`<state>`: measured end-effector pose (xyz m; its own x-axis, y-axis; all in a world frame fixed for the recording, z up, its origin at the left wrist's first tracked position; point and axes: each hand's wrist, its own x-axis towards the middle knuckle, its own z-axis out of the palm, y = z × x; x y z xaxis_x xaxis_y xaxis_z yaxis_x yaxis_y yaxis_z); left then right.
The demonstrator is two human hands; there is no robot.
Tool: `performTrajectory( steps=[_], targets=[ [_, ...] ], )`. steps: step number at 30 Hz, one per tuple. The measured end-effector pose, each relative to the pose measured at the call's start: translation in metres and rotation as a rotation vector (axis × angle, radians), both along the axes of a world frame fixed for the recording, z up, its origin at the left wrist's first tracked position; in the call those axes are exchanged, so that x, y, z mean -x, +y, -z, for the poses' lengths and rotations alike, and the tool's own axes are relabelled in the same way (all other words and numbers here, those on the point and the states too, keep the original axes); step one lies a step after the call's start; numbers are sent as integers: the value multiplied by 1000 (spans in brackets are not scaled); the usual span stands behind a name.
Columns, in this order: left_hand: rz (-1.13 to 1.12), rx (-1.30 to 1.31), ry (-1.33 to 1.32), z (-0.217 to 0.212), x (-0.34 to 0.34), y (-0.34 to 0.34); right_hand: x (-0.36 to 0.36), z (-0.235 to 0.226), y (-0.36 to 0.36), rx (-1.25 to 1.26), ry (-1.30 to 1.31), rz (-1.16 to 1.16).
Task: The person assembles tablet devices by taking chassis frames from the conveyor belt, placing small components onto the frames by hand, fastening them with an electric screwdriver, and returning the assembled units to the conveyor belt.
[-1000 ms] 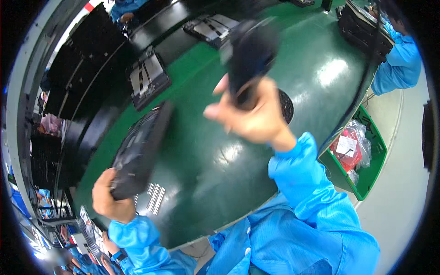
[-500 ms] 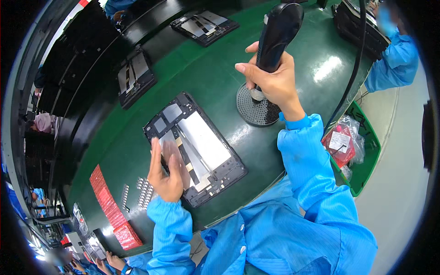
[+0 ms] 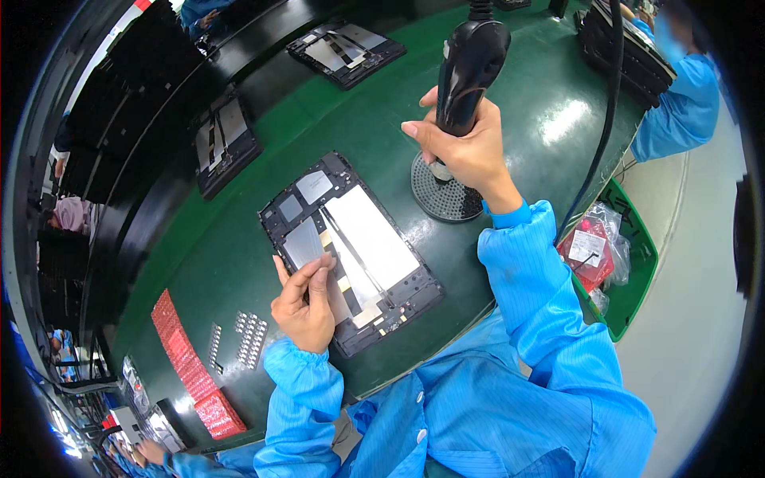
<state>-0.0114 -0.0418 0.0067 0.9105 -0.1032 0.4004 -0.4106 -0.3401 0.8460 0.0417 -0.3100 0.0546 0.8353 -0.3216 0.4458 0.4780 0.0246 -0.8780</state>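
Since half a second ago, in the head view, the left hand has drawn its fingers inward over the opened tablet, mid-view; whether they pinch anything, I cannot tell. The tablet lies inside-up, presumably exposing its parts. At its two o'clock, the right hand grasps a black handheld tool above a perforated base, likely for upright support. Small metal parts sit at eight o'clock, perhaps for reach.

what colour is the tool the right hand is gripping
The tool in the right hand is glossy black, best seen in the head view.
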Motion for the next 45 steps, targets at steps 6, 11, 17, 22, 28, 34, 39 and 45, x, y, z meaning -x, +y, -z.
performTrajectory(
  steps=[6, 11, 17, 22, 28, 34, 39, 45],
  targets=[
    [19, -73, -107, -3, 9, 0, -1, 1, 5, 12, -4, 13],
    [-165, -161, -100, -18, 6, 34, 3, -2, 11, 94, 43, 75],
    [-69, 310, 491, -15, 0, 64, 16, -30, 33, 6, -210, -10],
    [-40, 224, 430, -11, -19, 54, 13, -44, 103, -25, -160, -259],
    [-52, 78, 314, 4, -42, 57, -1, -47, 157, 91, -68, -379],
    [-51, 79, 309, 3, -45, 57, -12, -24, 173, 118, -48, -395],
    [-36, 164, 529, -2, -50, 62, -13, -20, 177, 112, -52, -390],
    [-6, 210, 669, -12, -52, 61, -13, -30, 191, 51, -61, -397]
  ],
)
